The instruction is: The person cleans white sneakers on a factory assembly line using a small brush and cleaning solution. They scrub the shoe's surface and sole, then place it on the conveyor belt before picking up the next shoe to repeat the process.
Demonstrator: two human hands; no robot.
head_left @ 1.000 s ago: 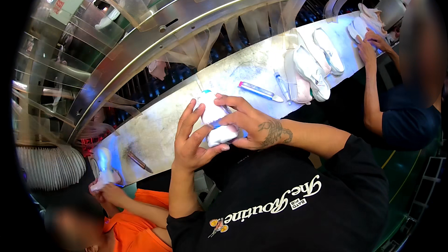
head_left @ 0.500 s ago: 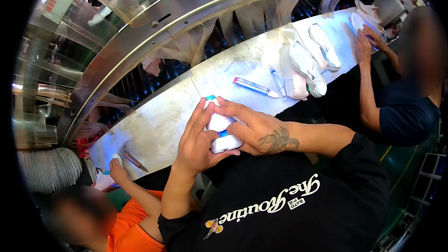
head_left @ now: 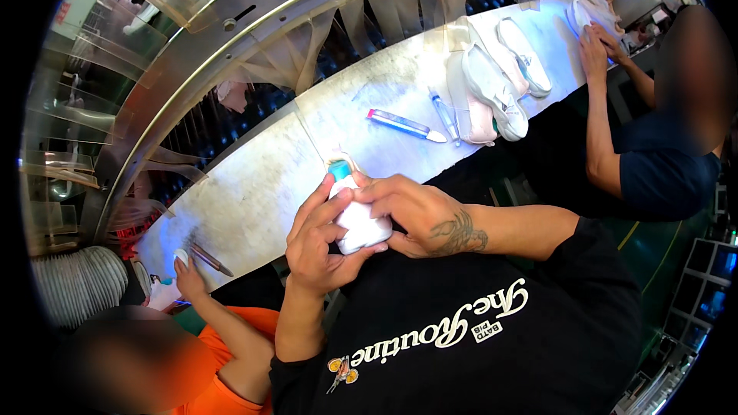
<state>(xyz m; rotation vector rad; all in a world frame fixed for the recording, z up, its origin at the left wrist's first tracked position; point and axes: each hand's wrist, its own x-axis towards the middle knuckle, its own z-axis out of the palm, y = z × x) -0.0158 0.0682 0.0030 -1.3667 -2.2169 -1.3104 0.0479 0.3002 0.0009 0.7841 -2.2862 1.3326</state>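
Observation:
A white shoe (head_left: 360,227) with a teal inside near its far end is held between my two hands, close in front of my black shirt. My left hand (head_left: 314,250) wraps its left side, fingers over the top and thumb along the near end. On the right side my right hand (head_left: 411,215) grips it, fingertips pressed on the top. The fingers cover much of the shoe's sides, and its underside is hidden.
On the pale worktable (head_left: 269,177) lie a blue brush-like tool (head_left: 403,124) and a slim blue pen-like tool (head_left: 443,117). White shoes (head_left: 492,91) stand farther right. Coworkers' hands (head_left: 596,54) work at both ends. A brown-handled tool (head_left: 209,259) lies left. Strip curtains (head_left: 361,46) hang behind.
My hands have turned the shoe, so its teal inside shows more and the gap with blue at its near end no longer shows. The view has shifted slightly.

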